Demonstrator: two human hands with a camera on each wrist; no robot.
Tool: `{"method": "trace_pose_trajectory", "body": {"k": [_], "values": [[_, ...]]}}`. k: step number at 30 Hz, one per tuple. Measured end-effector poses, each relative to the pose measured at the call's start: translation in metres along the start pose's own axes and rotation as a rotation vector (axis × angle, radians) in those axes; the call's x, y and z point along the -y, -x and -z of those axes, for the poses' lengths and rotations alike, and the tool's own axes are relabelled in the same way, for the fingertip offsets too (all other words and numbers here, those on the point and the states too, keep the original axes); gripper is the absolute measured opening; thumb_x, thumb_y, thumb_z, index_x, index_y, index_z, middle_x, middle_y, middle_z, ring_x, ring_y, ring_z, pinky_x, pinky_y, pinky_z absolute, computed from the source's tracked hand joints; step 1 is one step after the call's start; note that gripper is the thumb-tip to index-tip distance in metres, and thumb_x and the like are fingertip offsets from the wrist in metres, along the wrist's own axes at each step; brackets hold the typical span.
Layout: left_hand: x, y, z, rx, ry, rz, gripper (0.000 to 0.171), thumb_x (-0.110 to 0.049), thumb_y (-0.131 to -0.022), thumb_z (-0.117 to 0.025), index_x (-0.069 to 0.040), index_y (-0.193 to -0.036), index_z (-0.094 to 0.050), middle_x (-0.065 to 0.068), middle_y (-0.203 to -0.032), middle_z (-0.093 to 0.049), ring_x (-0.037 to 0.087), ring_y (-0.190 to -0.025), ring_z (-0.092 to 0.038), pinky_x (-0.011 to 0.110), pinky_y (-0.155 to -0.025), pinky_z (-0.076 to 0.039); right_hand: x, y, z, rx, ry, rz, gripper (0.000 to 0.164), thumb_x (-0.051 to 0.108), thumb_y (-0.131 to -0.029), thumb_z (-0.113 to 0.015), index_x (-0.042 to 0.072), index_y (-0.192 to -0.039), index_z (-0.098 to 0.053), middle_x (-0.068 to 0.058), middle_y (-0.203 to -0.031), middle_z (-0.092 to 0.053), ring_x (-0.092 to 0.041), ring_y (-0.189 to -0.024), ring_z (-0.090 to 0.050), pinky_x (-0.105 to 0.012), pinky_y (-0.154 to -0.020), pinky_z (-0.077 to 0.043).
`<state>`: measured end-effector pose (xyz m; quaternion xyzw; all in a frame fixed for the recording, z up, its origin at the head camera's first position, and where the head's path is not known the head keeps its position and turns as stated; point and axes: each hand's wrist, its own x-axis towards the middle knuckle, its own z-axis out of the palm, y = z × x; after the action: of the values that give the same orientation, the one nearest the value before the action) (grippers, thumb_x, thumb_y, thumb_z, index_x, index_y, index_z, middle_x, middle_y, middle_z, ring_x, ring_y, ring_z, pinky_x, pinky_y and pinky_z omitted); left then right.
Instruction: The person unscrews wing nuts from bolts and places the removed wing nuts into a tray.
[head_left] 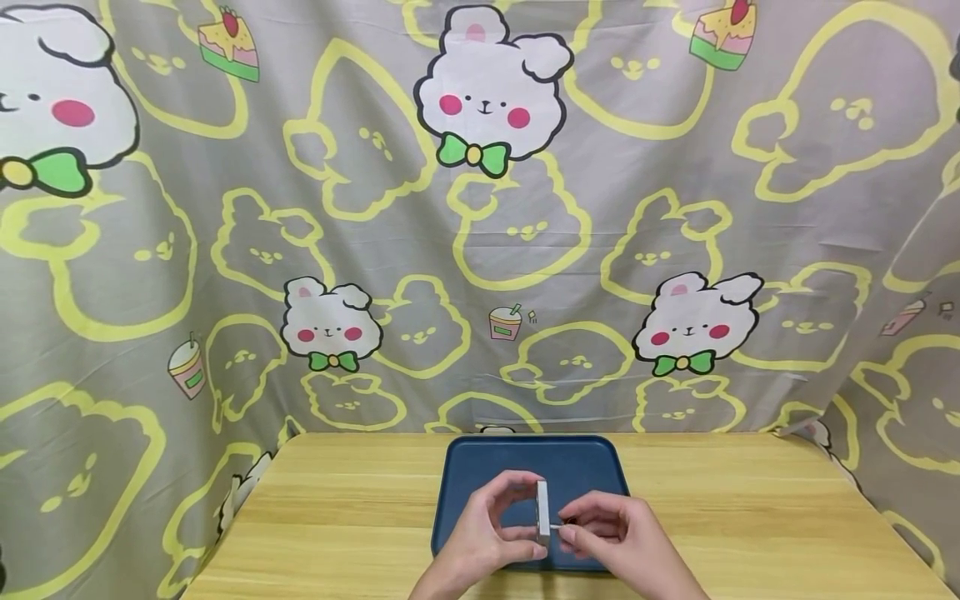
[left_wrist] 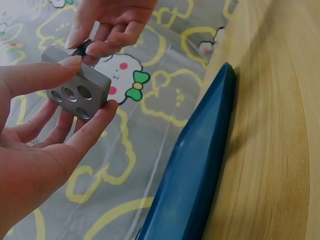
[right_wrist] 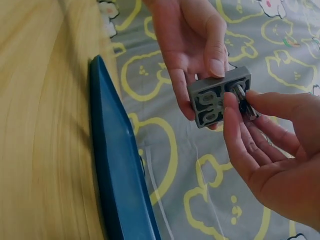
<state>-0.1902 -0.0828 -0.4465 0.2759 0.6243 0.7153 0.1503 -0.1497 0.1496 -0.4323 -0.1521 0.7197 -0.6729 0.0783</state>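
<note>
A small grey metal block (head_left: 543, 512) is held upright above the tray by my left hand (head_left: 483, 529), thumb on one edge and fingers on the opposite one. Several round holes show on its face in the left wrist view. On the other face, seen in the right wrist view, are recessed channels. My right hand (head_left: 622, 525) pinches a threaded bolt (right_wrist: 240, 91) between thumb and fingers, its shaft pointing at the block's recessed face. A dark piece (left_wrist: 82, 47) shows at the right fingertips in the left wrist view; the fingers partly hide it.
Below the hands a dark blue tray (head_left: 495, 462) with a raised rim lies on the wooden table (head_left: 360, 517). Behind and at both sides hangs a grey curtain (head_left: 420, 250) with rabbit prints.
</note>
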Motion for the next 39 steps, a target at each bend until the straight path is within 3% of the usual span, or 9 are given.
{"method": "trace_pose_trajectory", "body": {"k": [4,8,14,19,22,28,35,39], "values": [[-0.002,0.0,0.001,-0.002,0.021,0.01,0.062,0.006,-0.082,-0.08,-0.001,-0.138,-0.055,0.012,-0.135,-0.058,0.027,-0.129,-0.054,0.039,-0.093,-0.059,0.001,0.001,-0.003,-0.042,0.1,0.057,0.02,0.015,-0.097,-0.072,0.0,-0.11,-0.072,-0.014,-0.096,-0.074,-0.025,-0.085,-0.076,-0.028,-0.074,-0.062],[-0.004,0.0,0.001,-0.001,0.043,0.015,0.063,0.007,-0.082,-0.08,0.001,-0.139,-0.054,0.012,-0.136,-0.058,0.033,-0.131,-0.052,0.04,-0.093,-0.059,0.001,0.003,-0.007,-0.077,0.204,0.148,0.017,0.016,-0.096,-0.073,0.004,-0.108,-0.074,-0.007,-0.095,-0.074,-0.017,-0.081,-0.074,-0.027,-0.073,-0.062],[-0.005,0.0,0.002,-0.005,0.062,0.035,0.063,0.005,-0.083,-0.08,0.0,-0.14,-0.054,0.012,-0.136,-0.058,0.032,-0.13,-0.054,0.04,-0.091,-0.059,-0.002,0.004,-0.013,-0.165,0.403,0.408,0.014,0.009,-0.092,-0.078,0.018,-0.103,-0.076,0.008,-0.092,-0.073,-0.007,-0.074,-0.071,-0.028,-0.065,-0.062],[-0.006,0.0,0.003,-0.004,0.086,0.042,0.063,0.004,-0.083,-0.08,0.001,-0.14,-0.054,0.013,-0.136,-0.058,0.038,-0.133,-0.051,0.04,-0.091,-0.059,-0.006,0.001,-0.016,-0.21,0.491,0.673,0.033,-0.004,-0.084,-0.081,0.02,-0.106,-0.074,0.006,-0.096,-0.073,-0.006,-0.076,-0.068,-0.023,-0.063,-0.059],[-0.006,-0.001,0.004,-0.001,0.093,0.041,0.063,0.005,-0.082,-0.08,0.001,-0.14,-0.054,0.013,-0.137,-0.058,0.04,-0.133,-0.05,0.041,-0.092,-0.059,-0.008,0.0,-0.016,-0.215,0.525,0.768,0.038,-0.008,-0.081,-0.081,0.018,-0.108,-0.073,0.003,-0.1,-0.072,-0.007,-0.079,-0.067,-0.018,-0.067,-0.058],[-0.007,0.0,0.004,0.001,0.105,0.054,0.063,0.003,-0.084,-0.08,0.002,-0.141,-0.053,0.012,-0.137,-0.058,0.038,-0.132,-0.051,0.044,-0.093,-0.058,-0.011,-0.002,-0.016,-0.223,0.619,0.873,0.009,0.021,-0.098,-0.071,0.018,-0.106,-0.073,0.001,-0.105,-0.07,-0.01,-0.087,-0.069,-0.015,-0.08,-0.056],[-0.007,0.001,0.005,-0.008,0.127,0.06,0.065,0.003,-0.083,-0.081,0.003,-0.141,-0.052,0.013,-0.137,-0.058,0.037,-0.131,-0.052,0.041,-0.091,-0.059,-0.014,-0.008,-0.017,-0.284,0.74,1.035,0.018,0.029,-0.104,-0.061,0.017,-0.102,-0.074,0.002,-0.105,-0.069,-0.01,-0.087,-0.069,-0.013,-0.081,-0.055],[-0.007,0.001,0.006,-0.014,0.125,0.057,0.064,0.002,-0.082,-0.081,0.002,-0.14,-0.053,0.013,-0.138,-0.058,0.038,-0.131,-0.052,0.041,-0.092,-0.059,-0.013,-0.008,-0.017,-0.28,0.722,1.015,0.018,0.028,-0.103,-0.063,0.015,-0.104,-0.074,0.0,-0.105,-0.07,-0.011,-0.088,-0.07,-0.014,-0.082,-0.055]]}}
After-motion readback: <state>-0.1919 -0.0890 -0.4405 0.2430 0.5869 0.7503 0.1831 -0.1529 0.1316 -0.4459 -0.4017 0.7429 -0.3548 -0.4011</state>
